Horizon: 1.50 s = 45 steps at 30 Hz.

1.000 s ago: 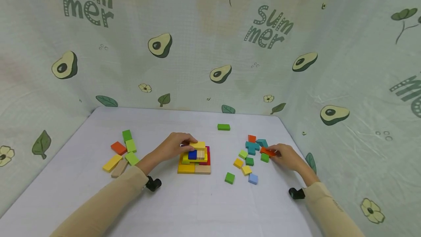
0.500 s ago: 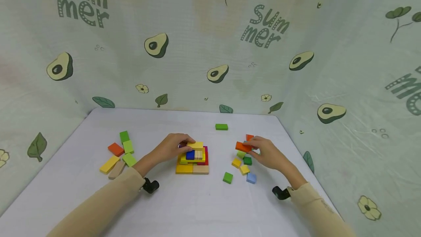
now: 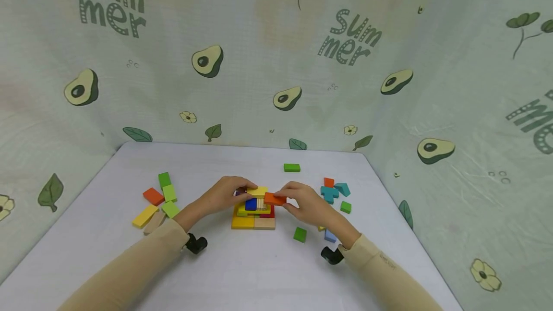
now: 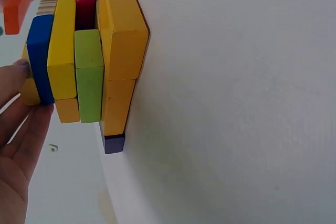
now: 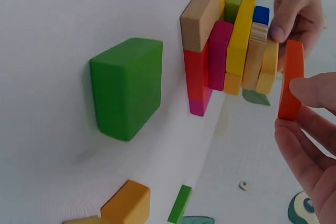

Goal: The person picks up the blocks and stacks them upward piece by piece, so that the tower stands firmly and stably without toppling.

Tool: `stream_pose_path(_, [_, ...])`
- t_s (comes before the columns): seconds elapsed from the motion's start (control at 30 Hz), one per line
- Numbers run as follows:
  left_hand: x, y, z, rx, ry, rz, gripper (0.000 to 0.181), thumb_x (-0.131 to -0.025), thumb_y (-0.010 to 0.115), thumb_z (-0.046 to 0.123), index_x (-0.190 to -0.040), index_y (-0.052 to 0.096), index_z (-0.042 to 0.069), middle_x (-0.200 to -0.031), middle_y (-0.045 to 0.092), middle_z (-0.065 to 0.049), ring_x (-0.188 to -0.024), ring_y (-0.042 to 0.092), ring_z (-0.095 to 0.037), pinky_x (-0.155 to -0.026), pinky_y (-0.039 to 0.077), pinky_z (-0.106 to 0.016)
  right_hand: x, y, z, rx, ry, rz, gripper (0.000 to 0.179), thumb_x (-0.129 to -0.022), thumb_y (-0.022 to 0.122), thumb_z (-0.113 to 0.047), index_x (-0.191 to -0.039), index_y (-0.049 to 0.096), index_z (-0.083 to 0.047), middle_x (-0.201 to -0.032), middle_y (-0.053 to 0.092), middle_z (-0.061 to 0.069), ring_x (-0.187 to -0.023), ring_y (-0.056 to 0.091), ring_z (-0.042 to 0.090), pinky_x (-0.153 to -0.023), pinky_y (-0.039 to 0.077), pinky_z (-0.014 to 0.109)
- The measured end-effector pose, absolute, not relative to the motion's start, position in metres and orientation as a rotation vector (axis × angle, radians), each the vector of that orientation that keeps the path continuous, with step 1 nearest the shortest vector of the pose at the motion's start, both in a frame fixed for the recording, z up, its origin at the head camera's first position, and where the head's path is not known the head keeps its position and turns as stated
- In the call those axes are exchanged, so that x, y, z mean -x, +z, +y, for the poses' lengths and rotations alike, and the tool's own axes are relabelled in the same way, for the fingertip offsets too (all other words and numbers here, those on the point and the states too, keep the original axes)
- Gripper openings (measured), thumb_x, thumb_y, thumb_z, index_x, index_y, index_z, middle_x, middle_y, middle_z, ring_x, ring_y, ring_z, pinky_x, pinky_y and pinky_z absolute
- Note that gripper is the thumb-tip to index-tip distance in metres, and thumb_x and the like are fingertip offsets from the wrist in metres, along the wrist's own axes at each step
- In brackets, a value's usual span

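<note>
A layered stack of wooden blocks (image 3: 243, 223) stands mid-table, with yellow, red, green, blue and tan pieces. My left hand (image 3: 229, 193) is at its top left and pinches the topmost yellow block (image 3: 258, 191), thumb in front and fingers behind. Under that block sit a blue block (image 4: 41, 59) and a striped tan block (image 5: 256, 51). My right hand (image 3: 308, 203) pinches an orange block (image 5: 292, 80) between thumb and fingers. In the right wrist view the orange block is held just above the top yellow block, with a narrow gap between them.
Left of the stack lies a group of red, green, yellow and tan blocks (image 3: 144, 216). At right are a teal cross-shaped block (image 3: 330, 194), a red block (image 3: 329, 182) and several small cubes, some behind my right arm. A green cube (image 5: 126, 88) lies near the stack; a green bar (image 3: 292, 167) is farther back.
My right hand has lifted the orange block from the right-hand group and carried it left to the stack's top. The left hand has stayed on the top yellow block.
</note>
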<state>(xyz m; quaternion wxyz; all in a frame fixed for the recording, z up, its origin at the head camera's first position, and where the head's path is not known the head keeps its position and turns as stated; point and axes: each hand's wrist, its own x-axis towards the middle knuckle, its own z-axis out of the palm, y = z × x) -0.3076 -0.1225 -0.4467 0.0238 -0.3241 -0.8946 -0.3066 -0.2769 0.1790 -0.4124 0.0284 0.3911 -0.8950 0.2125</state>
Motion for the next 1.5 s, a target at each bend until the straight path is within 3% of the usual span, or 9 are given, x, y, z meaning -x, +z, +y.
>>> stream_pose_path(0.43, [0.31, -0.446, -0.129, 1.095, -0.977, -2.741, 0.031, -0.101, 0.075, 0.016, -0.132, 0.075, 0.012, -0.115, 0.075, 0.004, -0.091, 0.06, -0.011, -0.087, 0.061, -0.038, 0.281, -0.418, 0.149, -1.276, 0.617, -2.738, 0.033, -0.098, 0.077, -0.007, -0.131, 0.075, -0.01, -0.124, 0.07, 0.004, -0.115, 0.065, 0.02, -0.1, 0.059, 0.032])
stream_pose_path(0.7, [0.314, -0.447, -0.131, 1.141, -0.946, -2.742, 0.031, -0.103, 0.071, 0.016, -0.135, 0.074, 0.017, -0.118, 0.074, 0.008, -0.087, 0.057, -0.008, -0.078, 0.056, -0.027, 0.284, -0.425, 0.145, -1.265, 0.641, -2.75, 0.031, -0.099, 0.077, -0.01, -0.13, 0.076, -0.012, -0.121, 0.066, 0.001, -0.111, 0.063, 0.015, -0.098, 0.058, 0.026])
stream_pose_path(0.83, [0.312, -0.445, -0.132, 1.15, -0.981, -2.755, 0.032, -0.104, 0.068, 0.018, -0.135, 0.074, 0.016, -0.121, 0.074, 0.006, -0.087, 0.058, -0.011, -0.077, 0.055, -0.026, 0.284, -0.426, 0.144, -1.252, 0.667, -2.753, 0.03, -0.099, 0.076, -0.011, -0.129, 0.076, -0.011, -0.121, 0.064, 0.003, -0.11, 0.062, 0.016, -0.097, 0.059, 0.029])
stream_pose_path(0.97, [0.31, -0.443, -0.132, 1.146, -1.018, -2.77, 0.039, -0.102, 0.072, 0.033, -0.136, 0.073, 0.015, -0.123, 0.074, 0.002, -0.093, 0.062, -0.02, -0.081, 0.058, -0.038, 0.284, -0.428, 0.142, -1.243, 0.705, -2.743, 0.029, -0.099, 0.077, -0.01, -0.128, 0.077, -0.009, -0.119, 0.063, 0.005, -0.108, 0.062, 0.019, -0.095, 0.061, 0.037])
stream_pose_path(1.1, [0.31, -0.444, -0.131, 1.15, -0.998, -2.772, 0.057, -0.093, 0.082, 0.049, -0.138, 0.072, 0.015, -0.125, 0.073, 0.002, -0.097, 0.063, -0.022, -0.086, 0.06, -0.045, 0.284, -0.43, 0.14, -1.235, 0.74, -2.713, 0.027, -0.097, 0.078, -0.009, -0.124, 0.078, -0.008, -0.116, 0.064, 0.006, -0.105, 0.062, 0.019, -0.092, 0.063, 0.04])
stream_pose_path(1.33, [0.312, -0.449, -0.13, 1.167, -0.933, -2.747, 0.056, -0.089, 0.088, 0.038, -0.138, 0.071, 0.015, -0.121, 0.073, 0.005, -0.095, 0.063, -0.02, -0.082, 0.059, -0.035, 0.285, -0.434, 0.138, -1.207, 0.783, -2.697, 0.026, -0.096, 0.08, -0.01, -0.122, 0.079, -0.008, -0.11, 0.064, 0.005, -0.1, 0.061, 0.019, -0.089, 0.063, 0.039])
stream_pose_path(1.5, [0.312, -0.451, -0.13, 1.165, -0.941, -2.745, 0.054, -0.089, 0.088, 0.03, -0.138, 0.071, 0.014, -0.12, 0.073, 0.004, -0.095, 0.064, -0.022, -0.083, 0.061, -0.038, 0.286, -0.436, 0.138, -1.194, 0.814, -2.68, 0.027, -0.095, 0.082, -0.011, -0.122, 0.079, -0.009, -0.112, 0.063, 0.006, -0.101, 0.063, 0.024, -0.089, 0.063, 0.042])
